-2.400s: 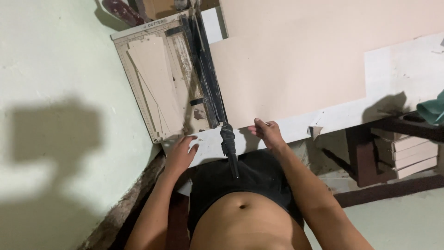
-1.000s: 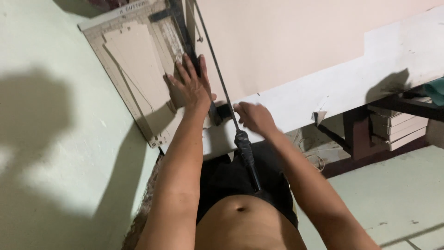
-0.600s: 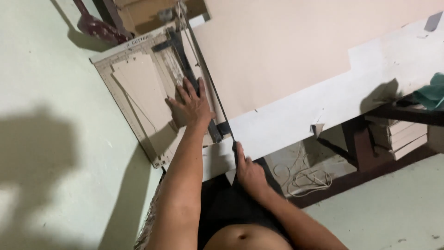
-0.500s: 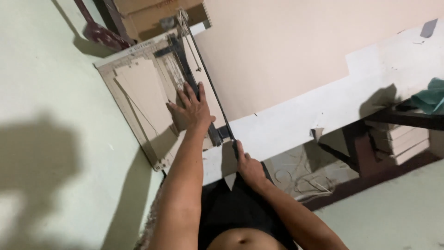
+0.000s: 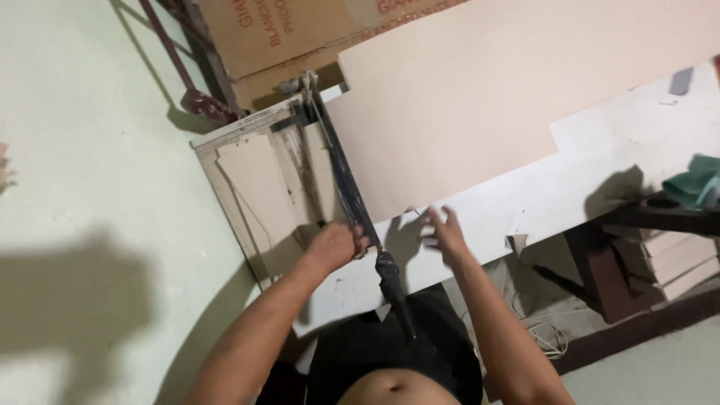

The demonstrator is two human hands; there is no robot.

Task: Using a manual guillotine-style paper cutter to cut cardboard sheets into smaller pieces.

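Body: the person's bare torso and dark shorts (image 5: 390, 352) fill the bottom edge, both forearms reaching up from there.
Cutter handle: a dark grip (image 5: 394, 289) at the near end of the blade arm (image 5: 341, 169) points down toward the shorts; neither hand holds it.
Left hand: the left hand (image 5: 334, 246) is curled into a loose fist, fingers pressed together, resting on the near part of the cutter board just beside the blade arm. Whether the fingers pinch anything under them I cannot tell.
Right hand: the right hand (image 5: 444, 229) hovers on the other side of the blade arm, fingers spread and blurred, just above the near corner of the large sheet, holding nothing.
Cutter board: the pale, worn cutter board (image 5: 240, 187) lies on the white surface (image 5: 600, 180), its long side running away from the person, with the blade arm lowered along its right edge up to a metal hinge at the far end.
Loose pieces: a few beige card pieces (image 5: 255, 180) lie flat on the cutter board, left of the blade arm.
Large sheet: a big beige sheet (image 5: 510, 82) lies on the surface to the right of the blade arm, its left edge tucked against the arm.
Far right: a teal cloth (image 5: 694, 184) sits on a dark stand.
Far back: a brown cardboard box (image 5: 300, 34) stands beyond the cutter board.
Left: pale green floor (image 5: 90, 165) with a shadow on it.
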